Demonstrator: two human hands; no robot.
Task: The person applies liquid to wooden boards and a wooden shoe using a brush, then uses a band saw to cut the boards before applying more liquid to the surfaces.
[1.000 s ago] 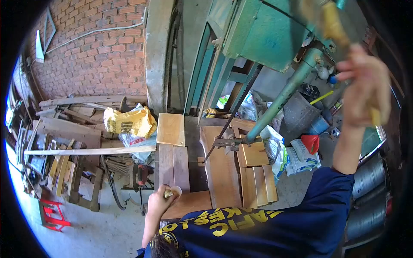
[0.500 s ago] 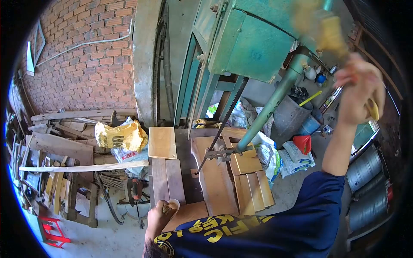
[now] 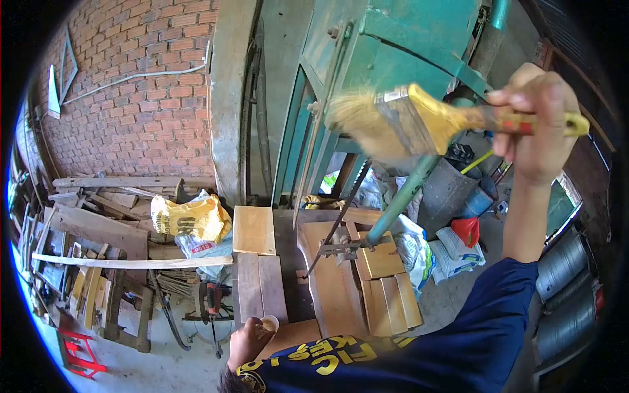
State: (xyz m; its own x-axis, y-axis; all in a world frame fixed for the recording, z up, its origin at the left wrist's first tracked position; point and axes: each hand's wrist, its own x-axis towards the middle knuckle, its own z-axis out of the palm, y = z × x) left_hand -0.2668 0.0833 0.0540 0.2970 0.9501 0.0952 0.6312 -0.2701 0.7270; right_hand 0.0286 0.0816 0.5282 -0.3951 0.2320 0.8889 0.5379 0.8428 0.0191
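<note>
My right hand (image 3: 542,121), raised at the upper right, is closed round the handle of a wide paintbrush (image 3: 429,121). The brush has a yellow and red handle, and its pale, blurred bristles point left across the green machine. Low in the middle, my left hand (image 3: 249,344) grips a small white cup (image 3: 270,322) with something light brown inside. Just beyond the cup lie two greyish planks (image 3: 261,285). A square light wooden block (image 3: 254,230) sits behind them, and a long brown board (image 3: 333,281) lies to their right.
A green bandsaw (image 3: 400,72) with a toothed blade (image 3: 339,219) and a slanting green post (image 3: 407,196) stands over the table. Yellowish wood blocks (image 3: 386,301) are stacked at right. Scrap wood (image 3: 98,226), a yellow sack (image 3: 190,219) and a red power tool (image 3: 213,298) lie at left.
The paintbrush has swung from upright to nearly level, bristles now to the left, and my right hand has turned with it. My left hand stays low with the cup; the view has shifted slightly.
</note>
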